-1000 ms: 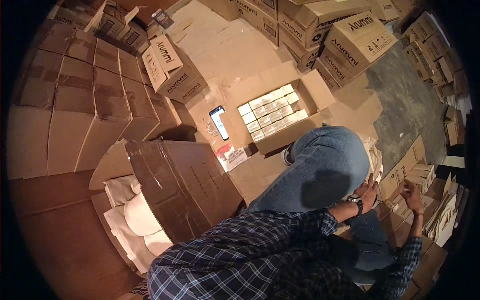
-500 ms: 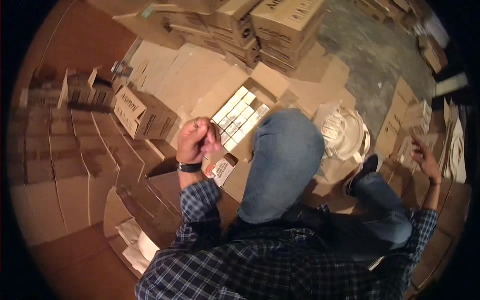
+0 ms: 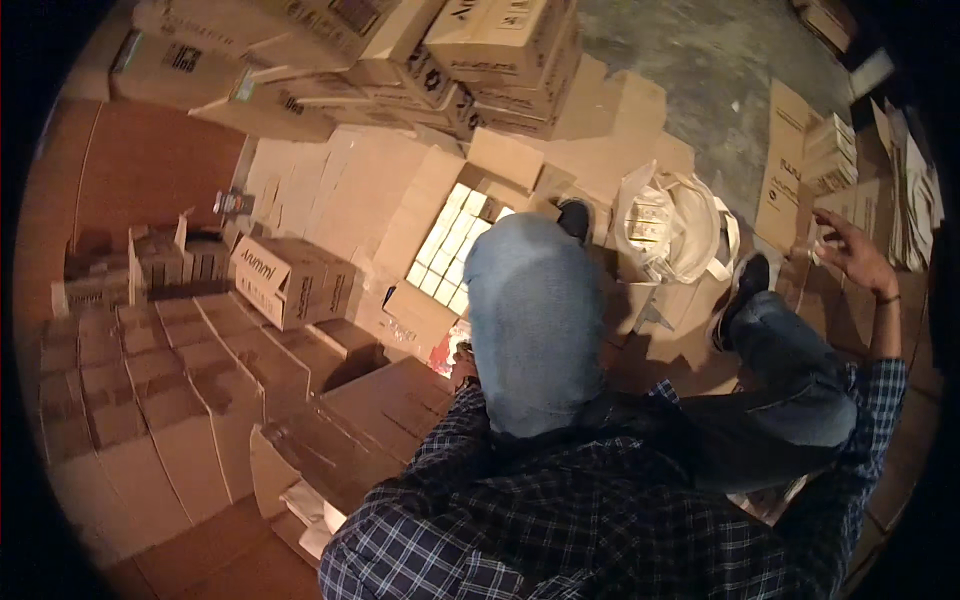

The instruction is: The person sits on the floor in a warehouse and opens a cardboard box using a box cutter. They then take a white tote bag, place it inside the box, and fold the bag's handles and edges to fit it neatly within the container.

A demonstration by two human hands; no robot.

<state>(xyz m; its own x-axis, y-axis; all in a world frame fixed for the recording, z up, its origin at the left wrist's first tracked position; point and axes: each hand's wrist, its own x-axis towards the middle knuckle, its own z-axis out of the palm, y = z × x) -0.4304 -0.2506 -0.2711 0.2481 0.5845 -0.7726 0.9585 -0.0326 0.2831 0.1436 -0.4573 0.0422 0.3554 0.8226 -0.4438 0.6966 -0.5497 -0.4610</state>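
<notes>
Our right hand [image 3: 850, 255] at the frame's right edge spreads its fingers empty toward flat cartons [image 3: 790, 170], perhaps for balance, while our left hand [image 3: 463, 362], mostly hidden behind the knee, sits mid-frame beside the open box [image 3: 450, 250], its grip unclear.

Head-worn fisheye, steeply downward view

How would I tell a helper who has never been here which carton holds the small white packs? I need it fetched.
Start at the person's raised knee in blue jeans. Just beyond and left of it, on flattened cardboard, sits an open carton with its flaps folded out. Unlike the taped brown cartons around it, it shows neat rows of small pale packs inside.
</notes>
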